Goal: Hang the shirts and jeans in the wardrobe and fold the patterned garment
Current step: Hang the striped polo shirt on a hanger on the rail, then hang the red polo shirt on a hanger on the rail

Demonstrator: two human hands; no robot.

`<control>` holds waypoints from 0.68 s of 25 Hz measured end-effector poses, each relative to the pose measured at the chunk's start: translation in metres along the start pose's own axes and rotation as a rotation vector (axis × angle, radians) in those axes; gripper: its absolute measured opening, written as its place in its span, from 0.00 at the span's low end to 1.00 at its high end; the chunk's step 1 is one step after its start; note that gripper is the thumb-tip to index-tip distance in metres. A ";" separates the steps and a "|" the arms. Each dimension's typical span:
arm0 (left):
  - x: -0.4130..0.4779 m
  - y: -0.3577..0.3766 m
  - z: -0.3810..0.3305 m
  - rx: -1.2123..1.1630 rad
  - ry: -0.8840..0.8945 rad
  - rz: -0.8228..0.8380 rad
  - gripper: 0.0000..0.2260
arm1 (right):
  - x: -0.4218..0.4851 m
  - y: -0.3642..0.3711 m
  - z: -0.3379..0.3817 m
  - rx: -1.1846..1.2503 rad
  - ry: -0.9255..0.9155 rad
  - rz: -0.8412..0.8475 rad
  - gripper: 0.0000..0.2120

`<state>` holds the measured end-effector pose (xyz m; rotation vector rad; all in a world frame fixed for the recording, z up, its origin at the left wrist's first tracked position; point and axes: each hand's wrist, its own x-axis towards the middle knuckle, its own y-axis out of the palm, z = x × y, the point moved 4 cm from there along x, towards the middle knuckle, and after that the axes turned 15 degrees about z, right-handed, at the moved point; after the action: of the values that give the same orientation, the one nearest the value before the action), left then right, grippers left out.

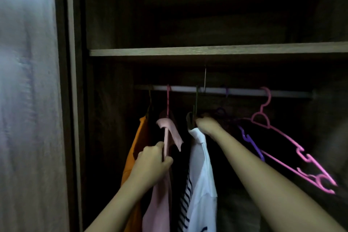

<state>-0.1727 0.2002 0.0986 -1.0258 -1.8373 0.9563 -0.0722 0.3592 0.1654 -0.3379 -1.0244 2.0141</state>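
White shirt (pixel 201 165) hangs vertically, collar toward rail (pixel 244 91).

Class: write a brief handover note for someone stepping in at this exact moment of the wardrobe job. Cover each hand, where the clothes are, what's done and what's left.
Left hand: grips the front edge of the pale pink collared shirt, which hangs on the metal wardrobe rail.
Right hand: grips the dark plastic hanger carrying the white collared shirt; its hook appears to be on the rail.
Also hung: orange garment far left, navy-and-white striped garment between pink and white.
Spare at right: empty pink plastic hanger, purple plastic hanger.
Left: jeans and patterned garment, neither in view.
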 end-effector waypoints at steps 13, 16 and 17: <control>-0.147 -0.026 0.091 -0.135 0.026 -0.299 0.20 | -0.124 0.122 0.116 -0.001 -0.727 -0.062 0.11; -0.229 -0.029 0.177 -0.097 -0.147 -0.270 0.24 | -0.152 0.232 0.161 0.033 -0.765 0.191 0.09; -0.257 -0.030 0.206 -0.058 -0.217 -0.237 0.26 | -0.164 0.269 0.175 0.056 -0.760 0.262 0.09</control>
<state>-0.2771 -0.0880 -0.0269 -0.7386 -2.1223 0.9026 -0.2174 0.0505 0.0497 0.3829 -1.4209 2.4702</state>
